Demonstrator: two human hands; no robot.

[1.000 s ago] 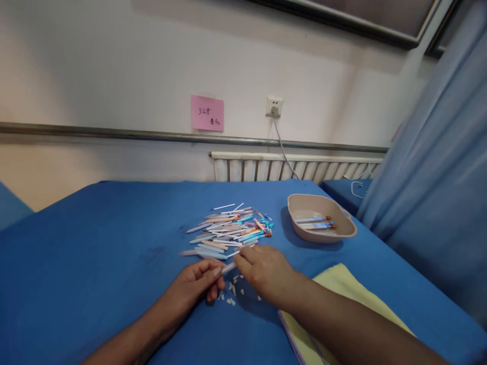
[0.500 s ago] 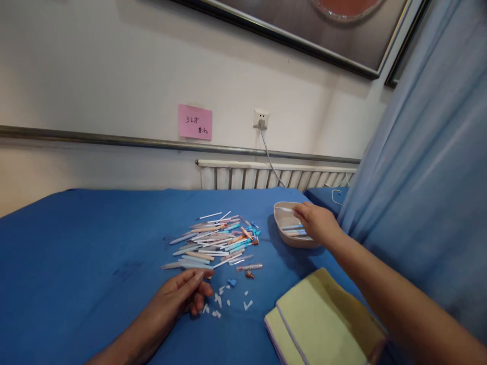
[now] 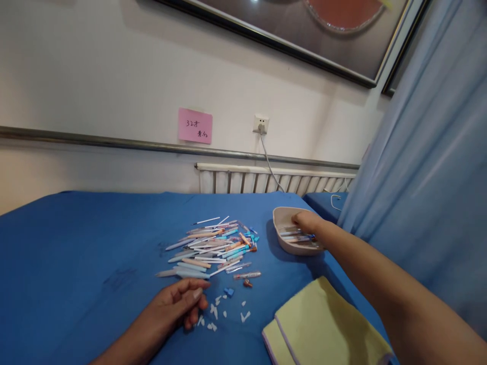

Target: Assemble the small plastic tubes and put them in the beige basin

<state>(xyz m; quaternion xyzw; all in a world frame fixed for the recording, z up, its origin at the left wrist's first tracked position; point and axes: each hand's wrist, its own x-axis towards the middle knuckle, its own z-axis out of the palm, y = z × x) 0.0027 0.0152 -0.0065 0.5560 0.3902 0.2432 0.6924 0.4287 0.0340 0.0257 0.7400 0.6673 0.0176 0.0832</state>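
Note:
My right hand (image 3: 309,223) reaches into the beige bin (image 3: 289,247), its fingertips hidden low behind the hand and the wall. Several pens (image 3: 296,236) lie inside, close to the fingers. Resting on the blue cloth, my left hand (image 3: 178,305) has its thumb pressed near the index finger and the other fingers curled; whether anything small is pinched there is hidden. Just beyond it spreads a loose heap of pen parts (image 3: 213,248): barrels, white refills and caps. Small white tips (image 3: 214,312) are scattered right beside the left fingers, with a blue piece (image 3: 229,292) above them.
A folded yellow cloth (image 3: 327,324) lies at the front right, under my right forearm. A clear tube (image 3: 247,275) and a brown cap (image 3: 247,283) sit near the heap. A blue curtain (image 3: 426,152) hangs at right; a radiator (image 3: 243,181) stands behind the table.
My right hand has gone lower into the bin; the white pen it held there is no longer visible in its fingers. My left hand has barely moved.

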